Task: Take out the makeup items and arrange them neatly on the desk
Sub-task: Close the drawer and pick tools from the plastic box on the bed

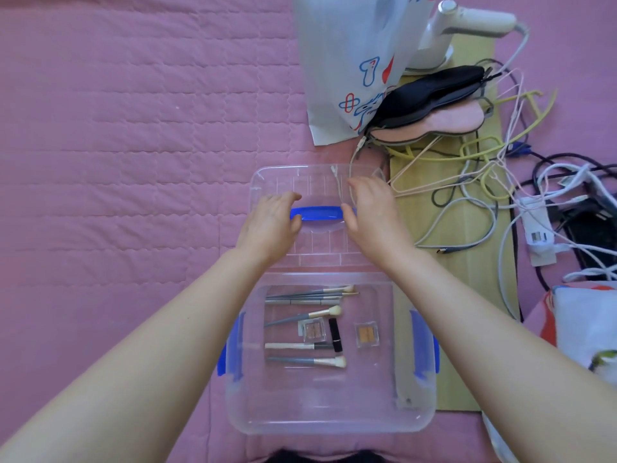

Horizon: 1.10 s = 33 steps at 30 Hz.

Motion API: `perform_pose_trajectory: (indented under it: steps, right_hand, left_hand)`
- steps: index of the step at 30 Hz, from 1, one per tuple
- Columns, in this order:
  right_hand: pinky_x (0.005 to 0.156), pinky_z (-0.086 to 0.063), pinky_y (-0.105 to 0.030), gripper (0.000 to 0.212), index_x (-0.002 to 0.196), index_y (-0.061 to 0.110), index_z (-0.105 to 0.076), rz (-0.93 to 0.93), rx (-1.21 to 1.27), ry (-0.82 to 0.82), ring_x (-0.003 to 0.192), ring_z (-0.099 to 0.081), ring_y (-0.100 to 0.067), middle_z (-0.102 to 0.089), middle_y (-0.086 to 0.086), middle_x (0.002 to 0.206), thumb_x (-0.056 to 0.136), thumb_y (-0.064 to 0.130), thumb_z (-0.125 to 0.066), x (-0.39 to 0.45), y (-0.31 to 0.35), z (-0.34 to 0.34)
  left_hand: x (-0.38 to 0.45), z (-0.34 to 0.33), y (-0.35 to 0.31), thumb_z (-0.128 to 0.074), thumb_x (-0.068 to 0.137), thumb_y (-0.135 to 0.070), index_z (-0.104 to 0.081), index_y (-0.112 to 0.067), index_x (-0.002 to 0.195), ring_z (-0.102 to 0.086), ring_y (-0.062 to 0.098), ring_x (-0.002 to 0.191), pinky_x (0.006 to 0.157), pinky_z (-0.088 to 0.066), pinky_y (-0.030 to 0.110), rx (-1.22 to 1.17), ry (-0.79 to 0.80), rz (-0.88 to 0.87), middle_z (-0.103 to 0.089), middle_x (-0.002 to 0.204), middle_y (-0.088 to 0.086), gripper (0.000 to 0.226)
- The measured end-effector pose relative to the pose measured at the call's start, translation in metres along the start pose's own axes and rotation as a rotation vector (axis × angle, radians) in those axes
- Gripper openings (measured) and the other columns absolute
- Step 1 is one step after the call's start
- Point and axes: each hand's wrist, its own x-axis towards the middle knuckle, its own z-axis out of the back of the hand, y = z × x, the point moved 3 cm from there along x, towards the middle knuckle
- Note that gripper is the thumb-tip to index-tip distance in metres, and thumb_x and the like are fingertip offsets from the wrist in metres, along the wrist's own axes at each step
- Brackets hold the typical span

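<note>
Right, both hands are on the lid [320, 208], which lies flat on the pink quilt [133, 128] just beyond the box [330, 412]. The left hand [270, 225] holds one end of the blue handle [317, 213], thumb curled under it and fingers over the top. The right hand [374, 215] rests at the other end, fingers spread loosely over the clear plastic, thumb near the handle; whether it truly grips is hard to tell.

Down in the open box, blue clips [425, 345] on both sides, the makeup lies on the floor. At the far edge, a bundle of thin brushes [310, 294], bristles to the right. Below them a bigger brush [303, 317], angled. Then a small square palette [312, 327], with a black lipstick [335, 334] touching it on the right. A second palette [366, 334], orange, sits apart to the right. Nearest us, two more brushes [307, 354] lie side by side.

Beyond the lid stands a white bag [344, 61], with eye masks [434, 101], hangers [467, 162] and tangled cables [551, 202] alongside.
</note>
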Motion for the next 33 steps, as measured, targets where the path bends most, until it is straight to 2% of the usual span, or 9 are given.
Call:
perform_pose_trajectory:
  steps: [7,11,14,19,22,24,27,30,33]
  right_hand:
    - [0.117,-0.022,-0.041,0.046,0.137,0.002,-0.043,0.032,0.012,0.001,0.140,-0.029,-0.030,-0.049,-0.011,0.138,0.094,0.016,-0.050,-0.065,0.018,0.034]
    - [0.116,-0.024,-0.039,0.049,0.140,0.004,-0.041,0.027,0.019,0.029,0.140,-0.028,-0.027,-0.048,-0.009,0.139,0.094,0.017,-0.052,-0.109,0.023,0.041]
    - [0.113,-0.029,-0.040,0.047,0.137,0.004,-0.044,0.021,0.031,0.050,0.138,-0.033,-0.028,-0.051,-0.011,0.136,0.093,0.017,-0.055,-0.144,0.025,0.034]
    - [0.109,-0.030,-0.033,0.048,0.139,0.006,-0.042,-0.017,0.014,0.179,0.132,-0.038,-0.025,-0.052,-0.009,0.132,0.094,0.019,-0.053,-0.189,0.016,0.003]
    - [0.098,-0.037,-0.032,0.044,0.137,0.009,-0.040,-0.079,-0.018,0.300,0.125,-0.040,-0.023,-0.051,-0.006,0.128,0.096,0.022,-0.047,-0.200,0.007,-0.022]
    - [0.091,-0.041,-0.034,0.039,0.133,0.010,-0.042,-0.140,-0.040,0.389,0.121,-0.041,-0.025,-0.050,-0.007,0.125,0.096,0.021,-0.045,-0.201,0.002,-0.038]
    - [0.093,-0.042,-0.039,0.035,0.128,0.008,-0.043,-0.189,-0.118,0.519,0.116,-0.044,-0.031,-0.049,-0.011,0.125,0.093,0.011,-0.045,-0.194,-0.001,-0.059]
    - [0.090,-0.043,-0.040,0.036,0.125,0.006,-0.043,-0.206,-0.159,0.536,0.115,-0.045,-0.033,-0.048,-0.014,0.125,0.089,0.002,-0.045,-0.183,-0.006,-0.074]
    - [0.093,-0.043,-0.041,0.034,0.126,0.005,-0.042,-0.206,-0.212,0.556,0.116,-0.044,-0.034,-0.045,-0.015,0.128,0.092,0.003,-0.044,-0.177,-0.013,-0.087]
  left_hand:
    - [-0.072,0.022,-0.024,-0.048,0.093,-0.010,-0.057,-0.010,0.123,-0.049,0.025,0.114,0.089,-0.043,0.041,-0.090,-0.232,-0.117,-0.062,0.116,0.007,0.030]
    - [-0.116,0.024,-0.033,-0.052,0.090,-0.005,-0.060,-0.006,0.116,-0.054,0.025,0.105,0.079,-0.048,0.044,-0.102,-0.310,-0.172,-0.065,0.105,0.007,0.027]
    - [-0.146,0.017,-0.039,-0.056,0.087,-0.004,-0.064,-0.007,0.111,-0.058,0.024,0.096,0.072,-0.050,0.041,-0.089,-0.327,-0.217,-0.066,0.096,0.004,0.025]
    - [-0.177,-0.018,-0.038,-0.057,0.087,-0.004,-0.066,-0.005,0.103,-0.058,0.028,0.094,0.066,-0.050,0.045,-0.059,-0.196,-0.229,-0.067,0.090,0.005,0.018]
    - [-0.180,-0.049,-0.028,-0.056,0.088,-0.008,-0.065,-0.006,0.097,-0.055,0.030,0.092,0.068,-0.048,0.046,-0.009,-0.097,-0.216,-0.064,0.088,0.006,0.013]
    - [-0.178,-0.069,-0.019,-0.053,0.090,-0.013,-0.063,-0.008,0.099,-0.053,0.029,0.094,0.067,-0.046,0.043,0.049,-0.036,-0.164,-0.062,0.092,0.005,0.015]
    - [-0.170,-0.094,-0.007,-0.049,0.093,-0.017,-0.061,-0.011,0.105,-0.050,0.028,0.099,0.068,-0.043,0.040,0.147,0.034,-0.103,-0.060,0.100,0.005,0.019]
    - [-0.157,-0.114,-0.004,-0.046,0.092,-0.016,-0.057,-0.014,0.113,-0.047,0.027,0.105,0.065,-0.039,0.038,0.251,0.103,-0.091,-0.055,0.108,0.004,0.024]
    - [-0.149,-0.127,-0.008,-0.047,0.090,-0.013,-0.054,-0.016,0.114,-0.044,0.026,0.108,0.061,-0.029,0.035,0.348,0.178,-0.116,-0.051,0.113,0.002,0.025]
